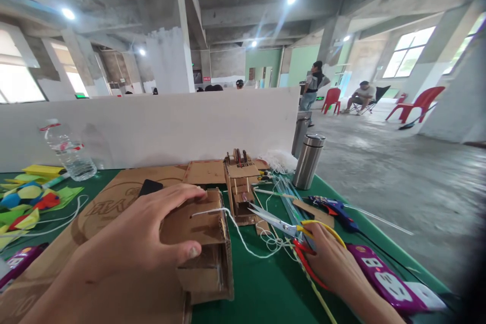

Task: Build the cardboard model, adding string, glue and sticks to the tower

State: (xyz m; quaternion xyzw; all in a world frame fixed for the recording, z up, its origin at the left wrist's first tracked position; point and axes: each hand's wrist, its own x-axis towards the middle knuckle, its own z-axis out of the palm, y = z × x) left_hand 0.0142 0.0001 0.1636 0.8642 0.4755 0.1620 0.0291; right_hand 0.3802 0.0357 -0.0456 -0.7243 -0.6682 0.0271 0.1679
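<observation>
My left hand (148, 235) rests on top of a small cardboard box model (207, 258) on the green table (261, 288), fingers over its top and thumb against its front. A white string (237, 230) runs out of the box toward the right. My right hand (328, 258) holds scissors (283, 225) with red and yellow handles, blades open and pointing left toward the string. A second, taller cardboard model (240, 187) stands just behind the blades.
A flat cardboard sheet (110, 202) lies under my left arm, with a black phone (150, 187) on it. A steel flask (308, 161), blue glue gun (334, 208), purple power strip (391, 281), water bottle (68, 154), coloured paper (26, 200) and white partition (152, 126) surround. People sit beyond.
</observation>
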